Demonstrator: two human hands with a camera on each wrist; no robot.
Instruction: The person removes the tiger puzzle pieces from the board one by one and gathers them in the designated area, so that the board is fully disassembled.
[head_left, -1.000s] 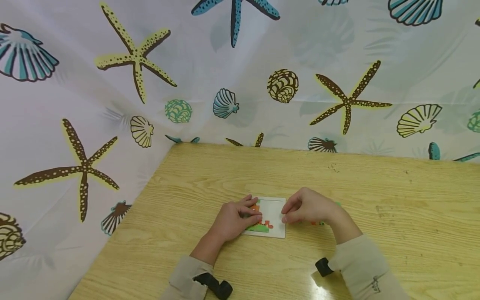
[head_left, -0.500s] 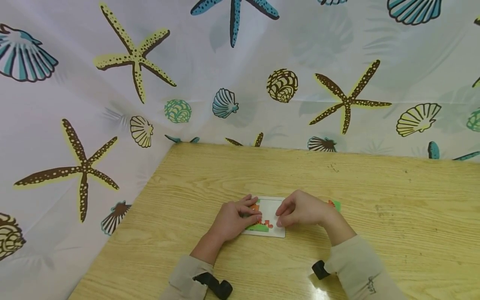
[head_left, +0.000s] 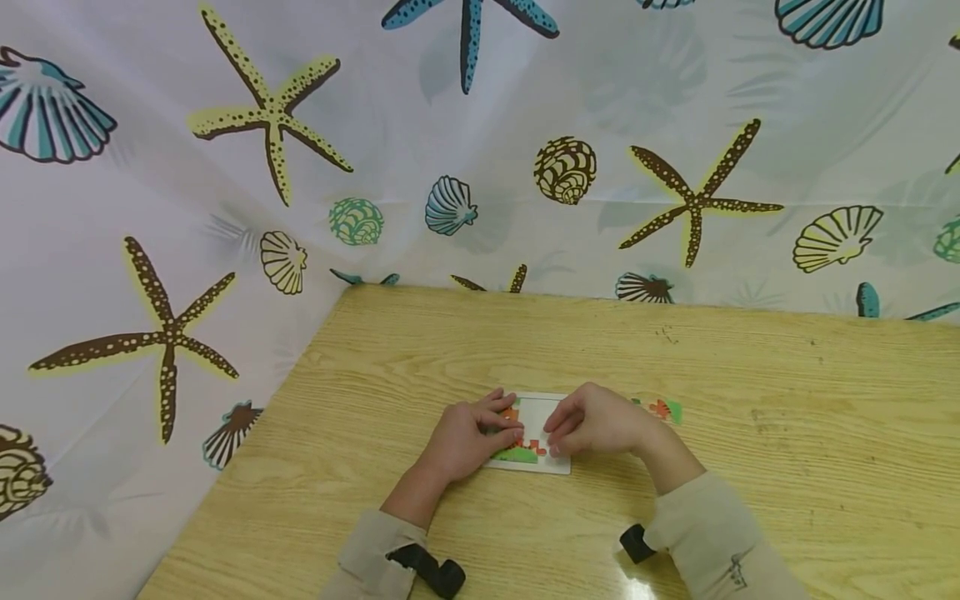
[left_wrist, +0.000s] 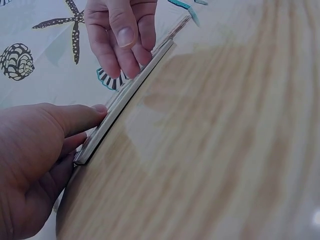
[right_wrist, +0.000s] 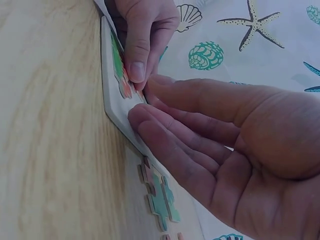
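In the head view a white puzzle tray [head_left: 555, 468] lies on the table, with orange and green jigsaw pieces [head_left: 517, 455] fitted along its left and lower parts. My left hand [head_left: 462, 439] rests over the tray's left side, its thumb touching the pieces. Seen from the left wrist, that thumb lies at the tray's edge [left_wrist: 125, 102]. Above the bare right part hovers my right hand [head_left: 600, 421], fingers lightly bent. A gap shows between its thumb and fingers [right_wrist: 170, 137], and no piece is visible there.
Loose jigsaw pieces [head_left: 667, 410] lie on the table right of the tray, partly behind the right hand; the right wrist view shows some close by [right_wrist: 161, 197]. A curtain [head_left: 480, 150] printed with shells and starfish borders the wooden table [head_left: 420, 350] at the back and left.
My right hand has moved a little left, from the tray's right edge to over its bare part, uncovering more loose pieces behind it. The left hand has stayed in place.
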